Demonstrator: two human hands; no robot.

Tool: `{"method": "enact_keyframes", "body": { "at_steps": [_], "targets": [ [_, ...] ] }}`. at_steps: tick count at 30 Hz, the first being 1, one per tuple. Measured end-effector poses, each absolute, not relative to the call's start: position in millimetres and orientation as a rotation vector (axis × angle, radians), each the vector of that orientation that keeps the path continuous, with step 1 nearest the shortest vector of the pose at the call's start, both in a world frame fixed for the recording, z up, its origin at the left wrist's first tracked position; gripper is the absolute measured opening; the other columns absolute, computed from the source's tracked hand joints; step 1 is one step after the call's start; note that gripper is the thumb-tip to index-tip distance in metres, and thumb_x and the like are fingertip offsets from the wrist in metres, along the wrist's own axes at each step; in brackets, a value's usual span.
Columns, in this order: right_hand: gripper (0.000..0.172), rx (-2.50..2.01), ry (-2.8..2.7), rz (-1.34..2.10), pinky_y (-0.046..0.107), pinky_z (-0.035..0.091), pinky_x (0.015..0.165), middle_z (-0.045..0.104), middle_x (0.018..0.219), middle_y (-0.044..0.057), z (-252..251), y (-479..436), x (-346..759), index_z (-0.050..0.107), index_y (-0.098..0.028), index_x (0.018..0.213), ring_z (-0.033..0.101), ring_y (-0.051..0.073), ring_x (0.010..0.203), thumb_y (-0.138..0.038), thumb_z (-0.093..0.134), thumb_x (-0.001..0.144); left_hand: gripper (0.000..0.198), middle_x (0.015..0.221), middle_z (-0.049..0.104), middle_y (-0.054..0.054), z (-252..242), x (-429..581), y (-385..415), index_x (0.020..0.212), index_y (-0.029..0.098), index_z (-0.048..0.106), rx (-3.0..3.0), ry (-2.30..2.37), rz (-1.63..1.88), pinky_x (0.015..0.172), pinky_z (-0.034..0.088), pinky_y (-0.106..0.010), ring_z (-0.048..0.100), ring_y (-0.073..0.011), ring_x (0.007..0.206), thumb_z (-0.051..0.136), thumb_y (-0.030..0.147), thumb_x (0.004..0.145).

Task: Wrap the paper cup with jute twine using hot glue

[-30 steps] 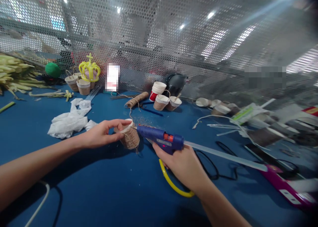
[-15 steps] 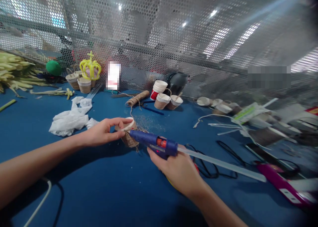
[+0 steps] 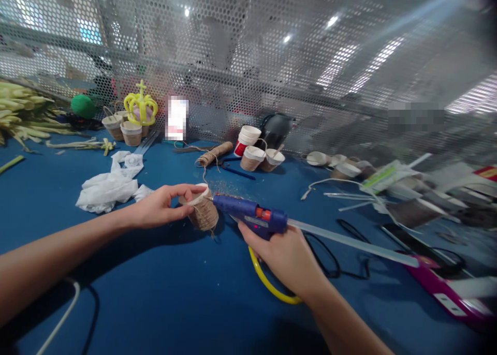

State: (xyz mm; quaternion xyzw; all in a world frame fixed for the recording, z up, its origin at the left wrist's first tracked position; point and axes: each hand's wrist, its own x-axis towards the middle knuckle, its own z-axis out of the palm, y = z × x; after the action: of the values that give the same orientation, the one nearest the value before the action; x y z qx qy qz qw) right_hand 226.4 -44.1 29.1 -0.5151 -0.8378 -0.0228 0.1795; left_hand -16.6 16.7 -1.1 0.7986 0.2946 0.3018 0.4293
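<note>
My left hand [image 3: 171, 205] grips a small paper cup [image 3: 205, 215] by its rim, fingers inside and thumb on the near side. Brown twine wraps the cup, and a strand runs from it back to a twine roll [image 3: 215, 154]. In my right hand [image 3: 289, 256] is a blue glue gun [image 3: 248, 212], its nozzle pointing left at the cup's upper right side. Whether the tip touches the cup I cannot tell. A long clear glue stick [image 3: 349, 241] sticks out of the gun's rear. Below the right hand lies a yellow ring [image 3: 267, 282], partly hidden.
Crumpled white cloth [image 3: 106, 192] lies left of the cup. Behind stand twine-wrapped cups [image 3: 253, 158], a yellow crown-shaped piece [image 3: 141, 106] and a phone with a lit screen [image 3: 176, 118]. A purple power strip [image 3: 438, 287] and black cable [image 3: 330, 264] are at right. A perforated metal panel [image 3: 217, 49] rises behind.
My right hand has drawn the glue gun slightly right, so its nozzle is farther from my left fingers. More of the cup and the yellow ring shows. My left hand stays on the cup.
</note>
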Motion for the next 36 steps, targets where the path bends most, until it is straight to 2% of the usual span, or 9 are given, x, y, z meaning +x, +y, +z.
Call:
{"method": "enact_keyframes", "body": {
  "at_steps": [4,12,19,24,26,29,32,36],
  "targets": [
    [0.034,-1.423,-2.400,-0.084,0.033,0.043,0.053,0.060,0.055,0.007,30,-41,224,0.069,-0.012,0.087,0.055,0.020,0.052,-0.018,0.038,0.076,0.016,0.132,0.043,-0.011,-2,-17,18,0.070,0.016,0.046,2.001,0.732,0.755,0.096,0.035,-0.035,0.040,-0.0234,0.121,0.049,0.028,0.081],
    [0.019,-1.407,-2.186,0.141,0.027,0.042,0.048,0.055,0.047,0.001,27,-32,227,0.066,-0.017,0.076,0.051,0.015,0.044,-0.023,0.049,0.073,0.015,0.131,0.044,-0.011,-2,-17,17,0.070,0.015,0.047,1.997,0.739,0.750,0.097,0.033,-0.033,0.039,-0.0230,0.121,0.049,0.025,0.080],
    [0.011,-1.495,-1.952,0.454,0.027,0.043,0.046,0.050,0.042,-0.002,34,-29,217,0.059,-0.018,0.065,0.051,0.014,0.042,-0.022,0.051,0.070,0.014,0.132,0.044,-0.012,-2,-17,17,0.070,0.014,0.048,1.984,0.744,0.751,0.097,0.033,-0.036,0.040,-0.0232,0.121,0.049,0.024,0.079],
    [0.024,-1.656,-1.751,0.696,0.023,0.039,0.038,0.045,0.037,-0.004,34,-31,210,0.047,-0.019,0.052,0.044,0.010,0.033,-0.030,0.053,0.073,0.011,0.130,0.045,-0.012,-2,-16,16,0.071,0.015,0.046,1.993,0.742,0.749,0.096,0.033,-0.035,0.042,-0.0219,0.119,0.048,0.022,0.079],
    [0.025,-1.654,-1.687,0.790,0.023,0.039,0.039,0.046,0.038,-0.004,34,-29,214,0.047,-0.018,0.054,0.044,0.009,0.034,-0.033,0.055,0.072,0.012,0.130,0.045,-0.012,-1,-15,16,0.071,0.015,0.046,1.988,0.740,0.746,0.096,0.033,-0.035,0.043,-0.0213,0.118,0.048,0.023,0.079],
    [0.021,-1.568,-1.569,0.845,0.023,0.042,0.045,0.053,0.049,-0.002,32,-20,225,0.054,-0.016,0.066,0.050,0.010,0.043,-0.036,0.058,0.070,0.014,0.129,0.046,-0.012,0,-15,15,0.070,0.015,0.045,1.972,0.744,0.744,0.096,0.034,-0.034,0.043,-0.0208,0.118,0.048,0.024,0.080],
    [0.025,-1.604,-1.451,0.748,0.023,0.044,0.053,0.060,0.066,0.003,27,-7,239,0.057,-0.015,0.071,0.055,0.011,0.056,-0.040,0.059,0.070,0.016,0.126,0.049,-0.013,2,-15,14,0.068,0.015,0.044,1.958,0.751,0.749,0.095,0.034,-0.034,0.042,-0.0214,0.119,0.048,0.025,0.081],
    [0.031,-1.744,-1.392,0.717,0.022,0.040,0.043,0.051,0.050,-0.001,17,12,254,0.052,-0.016,0.065,0.048,0.009,0.043,-0.044,0.049,0.078,0.017,0.119,0.054,-0.014,6,-14,12,0.066,0.015,0.044,1.950,0.747,0.771,0.093,0.035,-0.034,0.044,-0.0223,0.116,0.049,0.025,0.079]
  ]
}}
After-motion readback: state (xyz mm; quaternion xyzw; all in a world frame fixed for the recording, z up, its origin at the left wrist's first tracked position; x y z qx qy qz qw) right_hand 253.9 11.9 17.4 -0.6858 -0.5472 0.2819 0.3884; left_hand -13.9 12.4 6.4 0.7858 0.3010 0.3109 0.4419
